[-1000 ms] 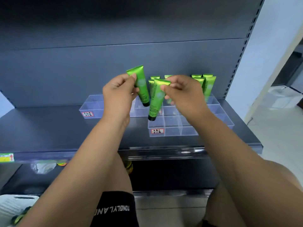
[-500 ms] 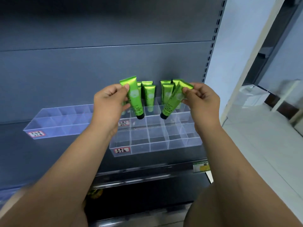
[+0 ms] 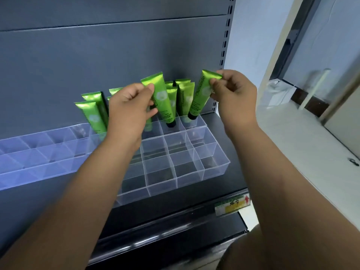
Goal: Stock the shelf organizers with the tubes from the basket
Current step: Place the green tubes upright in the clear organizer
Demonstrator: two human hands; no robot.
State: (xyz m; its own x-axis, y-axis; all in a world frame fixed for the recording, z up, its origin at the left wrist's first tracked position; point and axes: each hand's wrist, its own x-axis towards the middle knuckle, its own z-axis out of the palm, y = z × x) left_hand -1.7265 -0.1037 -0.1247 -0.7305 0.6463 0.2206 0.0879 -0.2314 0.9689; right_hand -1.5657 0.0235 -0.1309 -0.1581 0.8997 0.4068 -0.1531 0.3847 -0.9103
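Hands pinching tops: left hand (image 3: 128, 112) on left tube (image 3: 164, 102), right hand (image 3: 233, 96) on right tube (image 3: 201, 94), caps over rear organizer (image 3: 194, 173) cells.

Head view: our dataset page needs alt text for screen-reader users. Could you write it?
Two hands each pinch a green tube by its flat end, cap down, over the back cells of a clear organizer: left hand with the left tube, right hand with the right tube. Other tubes stand upright nearby.
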